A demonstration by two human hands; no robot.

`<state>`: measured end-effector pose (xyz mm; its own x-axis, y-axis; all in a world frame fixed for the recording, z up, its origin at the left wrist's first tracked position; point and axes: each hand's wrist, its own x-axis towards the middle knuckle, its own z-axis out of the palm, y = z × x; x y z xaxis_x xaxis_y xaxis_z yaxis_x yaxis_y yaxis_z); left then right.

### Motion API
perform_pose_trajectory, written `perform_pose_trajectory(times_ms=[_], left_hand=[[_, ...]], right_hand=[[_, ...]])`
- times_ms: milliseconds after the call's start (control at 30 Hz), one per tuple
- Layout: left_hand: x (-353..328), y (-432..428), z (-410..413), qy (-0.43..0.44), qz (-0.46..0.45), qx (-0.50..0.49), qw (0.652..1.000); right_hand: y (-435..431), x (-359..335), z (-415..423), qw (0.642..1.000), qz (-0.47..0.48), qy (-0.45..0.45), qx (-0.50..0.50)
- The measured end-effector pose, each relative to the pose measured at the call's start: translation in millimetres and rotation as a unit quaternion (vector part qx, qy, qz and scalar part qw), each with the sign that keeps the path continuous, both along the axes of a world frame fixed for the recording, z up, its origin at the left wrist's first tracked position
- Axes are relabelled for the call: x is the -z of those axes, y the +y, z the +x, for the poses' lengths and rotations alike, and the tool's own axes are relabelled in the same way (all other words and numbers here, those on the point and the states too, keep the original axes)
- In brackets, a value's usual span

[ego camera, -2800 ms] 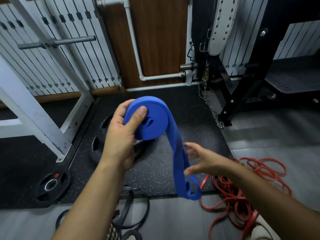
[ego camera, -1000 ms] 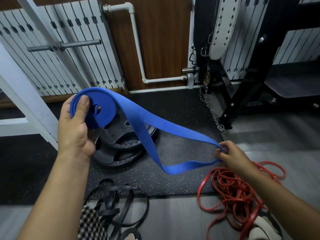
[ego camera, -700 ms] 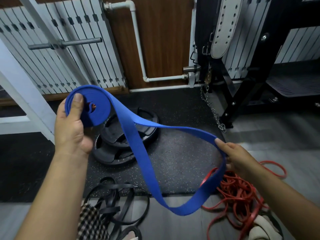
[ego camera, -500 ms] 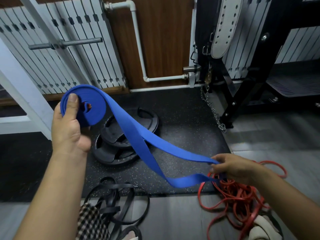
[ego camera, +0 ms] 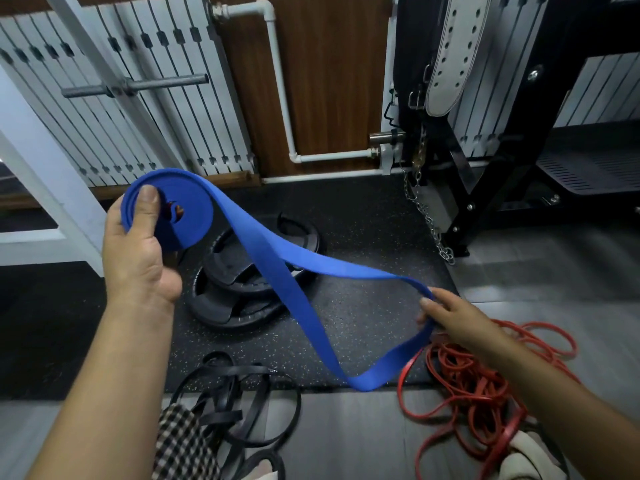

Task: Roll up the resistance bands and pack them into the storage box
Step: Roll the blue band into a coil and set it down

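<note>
Rolling blue band, soft, limp | left hand clamps coil upper left | right hand pinches tail mid-right; hold there, taut

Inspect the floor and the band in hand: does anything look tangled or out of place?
The red bands lie in a tangled heap on the floor at right, and the black bands sprawl in loose loops left of them. The blue band is partly rolled, its tail sagging.

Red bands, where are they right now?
In the head view, the red bands lie tangled on the floor at the lower right, below the right hand holding the blue band, at the edge of the black mat.
</note>
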<state>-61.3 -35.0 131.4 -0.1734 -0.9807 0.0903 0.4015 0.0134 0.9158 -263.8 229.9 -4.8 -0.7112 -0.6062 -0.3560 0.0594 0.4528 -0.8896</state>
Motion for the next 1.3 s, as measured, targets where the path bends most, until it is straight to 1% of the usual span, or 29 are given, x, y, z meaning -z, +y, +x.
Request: perform_pose_trajectory(times_ms=[100, 200, 267, 367, 433, 500, 567, 633, 667, 700, 767, 833, 867, 900, 933, 967, 1033, 1067, 1133, 1200, 1233, 1300], left_hand=[[-1, 3, -1, 0.001, -0.011, 0.014, 1.000], [-1, 8, -5, -0.018, -0.035, 0.026, 0.999], [-1, 7, -6, -0.024, -0.037, 0.026, 0.999], [2, 2, -5, -0.032, -0.019, 0.004, 0.999], [5, -1, -2, -0.032, 0.003, -0.011, 0.999], [7, -3, 0, -0.029, 0.015, -0.017, 0.999], [7, -4, 1, -0.024, 0.016, -0.021, 0.999], [6, -6, 1, -0.023, 0.015, -0.023, 0.999], [6, -7, 1, -0.024, 0.014, -0.024, 0.999], [6, -7, 0, -0.026, 0.013, -0.024, 0.999], [7, -6, -1, -0.030, 0.012, -0.022, 0.999], [8, -5, -3, -0.033, 0.011, -0.018, 0.999], [9, -5, -4, -0.036, 0.008, -0.017, 0.999], [9, -5, -4, -0.039, 0.005, -0.016, 0.999], [10, -7, -4, -0.042, 0.003, -0.017, 0.999], [11, -8, -4, -0.042, 0.005, -0.019, 0.999], [13, -12, -2, -0.039, 0.015, -0.029, 0.999], [14, -14, 0, -0.039, 0.021, -0.037, 0.998], [15, -19, 3, -0.041, 0.035, -0.048, 0.997], [15, -24, 7, -0.037, 0.050, -0.058, 0.996], [15, -25, 8, -0.031, 0.059, -0.065, 0.996], [15, -27, 9, -0.025, 0.070, -0.077, 0.994]], right_hand=[[-1, 1, 1, 0.998, 0.021, -0.024, 0.055], [-3, -3, 4, 0.992, 0.036, -0.085, 0.087], [-3, -6, 7, 0.988, 0.050, -0.133, 0.064], [-1, -6, 11, 0.987, 0.090, -0.130, -0.001], [2, -6, 11, 0.983, 0.086, -0.161, -0.021], [6, -7, 10, 0.979, 0.081, -0.173, -0.067], [7, -4, 8, 0.981, 0.122, -0.115, -0.100], [6, -1, 8, 0.981, 0.171, -0.028, -0.083], [4, -1, 8, 0.982, 0.178, -0.003, -0.059], [4, 1, 7, 0.984, 0.175, 0.013, -0.037], [3, 5, 6, 0.989, 0.140, 0.048, -0.010], [2, 5, 6, 0.984, 0.101, 0.143, -0.029], [1, 3, 7, 0.977, 0.084, 0.187, -0.059], [0, 1, 9, 0.971, 0.069, 0.208, -0.098], [-1, -3, 11, 0.966, 0.063, 0.201, -0.148], [-1, -6, 14, 0.959, 0.078, 0.176, -0.208], [3, -11, 17, 0.931, 0.136, 0.130, -0.312], [5, -10, 18, 0.915, 0.165, 0.133, -0.344], [9, -8, 19, 0.883, 0.211, 0.192, -0.374], [8, -3, 21, 0.847, 0.241, 0.286, -0.377], [8, -1, 21, 0.839, 0.243, 0.325, -0.362], [7, -3, 21, 0.851, 0.230, 0.356, -0.311]])
